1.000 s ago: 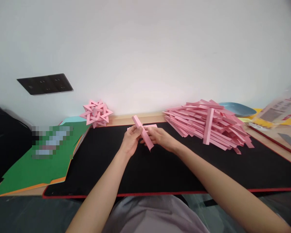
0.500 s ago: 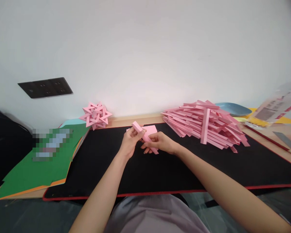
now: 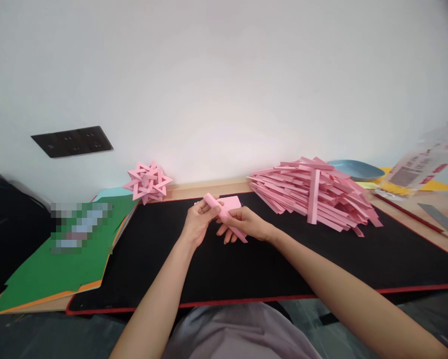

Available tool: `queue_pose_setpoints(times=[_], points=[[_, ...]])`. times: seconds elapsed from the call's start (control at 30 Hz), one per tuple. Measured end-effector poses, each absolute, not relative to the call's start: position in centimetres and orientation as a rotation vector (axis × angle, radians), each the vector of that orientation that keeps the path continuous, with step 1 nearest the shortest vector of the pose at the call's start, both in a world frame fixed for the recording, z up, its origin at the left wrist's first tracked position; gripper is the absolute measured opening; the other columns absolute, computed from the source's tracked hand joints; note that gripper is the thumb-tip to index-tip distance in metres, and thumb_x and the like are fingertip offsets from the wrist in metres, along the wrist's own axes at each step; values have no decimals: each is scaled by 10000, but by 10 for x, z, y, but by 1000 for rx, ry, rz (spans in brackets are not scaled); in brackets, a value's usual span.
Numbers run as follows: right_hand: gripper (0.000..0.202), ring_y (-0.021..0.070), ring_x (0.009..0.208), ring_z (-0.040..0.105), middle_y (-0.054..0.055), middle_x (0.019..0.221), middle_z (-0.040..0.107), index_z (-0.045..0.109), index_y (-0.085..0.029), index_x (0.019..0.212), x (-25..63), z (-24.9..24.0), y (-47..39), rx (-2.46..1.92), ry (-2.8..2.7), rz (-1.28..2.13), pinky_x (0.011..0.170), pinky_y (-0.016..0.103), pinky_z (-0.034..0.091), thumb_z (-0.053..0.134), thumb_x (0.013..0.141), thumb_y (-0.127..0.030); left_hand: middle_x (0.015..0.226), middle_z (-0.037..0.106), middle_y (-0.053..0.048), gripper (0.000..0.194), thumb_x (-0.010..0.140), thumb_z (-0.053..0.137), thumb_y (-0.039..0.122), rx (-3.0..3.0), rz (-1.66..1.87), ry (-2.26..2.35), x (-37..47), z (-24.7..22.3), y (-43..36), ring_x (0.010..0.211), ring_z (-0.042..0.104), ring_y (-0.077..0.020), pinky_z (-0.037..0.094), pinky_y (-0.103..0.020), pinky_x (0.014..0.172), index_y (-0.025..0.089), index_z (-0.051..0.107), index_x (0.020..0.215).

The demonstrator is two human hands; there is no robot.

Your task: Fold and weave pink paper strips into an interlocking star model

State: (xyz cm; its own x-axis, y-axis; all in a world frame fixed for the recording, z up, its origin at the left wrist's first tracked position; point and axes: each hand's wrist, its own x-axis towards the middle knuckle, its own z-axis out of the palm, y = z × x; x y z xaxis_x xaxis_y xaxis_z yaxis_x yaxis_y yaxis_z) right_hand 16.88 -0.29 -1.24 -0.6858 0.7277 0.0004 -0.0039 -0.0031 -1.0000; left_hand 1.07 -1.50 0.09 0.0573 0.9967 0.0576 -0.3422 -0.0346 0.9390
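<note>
A folded pink paper strip runs slantwise between my two hands, above the black mat. My left hand pinches its upper left end. Lower down the strip, my right hand grips it between thumb and fingers. Just behind the hands lies a flat pink paper sheet, partly covered by them. A large heap of folded pink paper strips sits to the right of my hands. On the left, near the wall, stands a pink paper star ornament.
Green paper sheets lie left of the black mat. At the right are a blue dish, a clear plastic bottle, a dark red pencil and a metal ruler. A dark socket panel is on the wall.
Both hands keep hold of the pink strip; the right fingers have shifted slightly along it. The whole view has moved a little.
</note>
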Motion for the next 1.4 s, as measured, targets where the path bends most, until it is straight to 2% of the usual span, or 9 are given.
queue_pose_setpoints(times=[0.13,0.27,0.37,0.53,0.73,1.1,1.4], points=[[412,109,537,627,112,810,678,571,-80,905,171,-11,-3,-719,-1805,1671,414,179,470,538,790,-474,828,668,-68,360,584,758,196,1012,1338,888,10,2,-16,730,590,-144,433,-279,693,119,655,920],[400,79,444,559,54,680,660,578,-84,934,172,-12,-3,-755,-1921,1577,345,155,405,650,710,-407,826,669,-68,338,592,753,191,1023,1334,877,11,2,-17,702,585,-136,427,-269,666,116,658,907],[424,92,482,589,67,742,671,553,-91,993,172,-13,-3,-746,-1904,1600,368,165,427,648,714,-395,832,671,-78,347,601,748,197,1029,1329,870,12,2,-16,693,590,-144,430,-280,661,110,653,924],[433,117,564,639,109,829,677,538,-77,981,171,-14,-2,-679,-1820,1680,484,211,502,593,755,-442,814,673,-79,354,584,758,211,1022,1339,871,11,-1,-15,717,606,-158,439,-287,674,110,653,906],[427,111,569,640,119,846,679,563,-72,929,170,-17,0,-701,-1825,1659,484,201,497,581,760,-463,775,673,-72,296,559,771,210,1026,1366,898,13,-1,-15,672,596,-141,437,-271,642,102,656,809],[447,114,560,645,116,827,687,568,-81,957,170,-20,2,-750,-1798,1636,474,195,487,546,778,-490,813,684,-97,282,568,765,218,1031,1353,868,12,0,-14,733,614,-171,449,-308,716,103,667,806],[448,111,526,637,114,776,686,582,-75,905,168,-21,2,-809,-1805,1571,446,187,472,516,794,-504,777,684,-86,274,561,768,231,1025,1362,918,11,-3,-14,698,609,-160,459,-304,691,102,666,781]])
